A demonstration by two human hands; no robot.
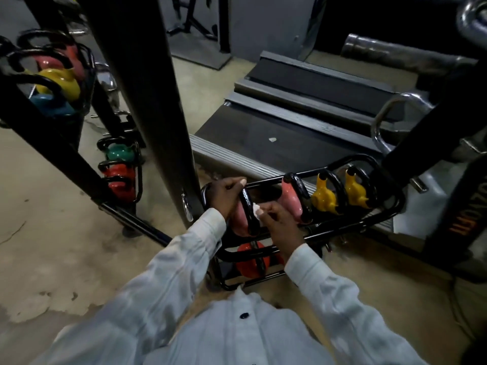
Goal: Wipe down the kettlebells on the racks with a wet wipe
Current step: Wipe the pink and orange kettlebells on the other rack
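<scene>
Our left hand (pixel 226 196) gripped the rail of the rack (pixel 390 206). Our right hand (pixel 279 225) pinched the wet wipe (pixel 256 210) against the black handle of the pink kettlebell (pixel 241 217) at the upper tier's left end. We judged that hard rubbing could tug the small wipe loose or tip the bell.

Dim gym interior. Bare concrete floor (pixel 47 246), tan and scuffed, with a paler worn patch (pixel 44 306) at lower left. A thick black post (pixel 147 101) rises through the left centre. Behind it lies a treadmill (pixel 303 119), its dark belt flanked by grey side rails, with a small white scrap (pixel 272 139) on the belt. Curved chrome tubing (pixel 382 119) stands at right, a grey wall panel (pixel 263 25) at rear.
</scene>
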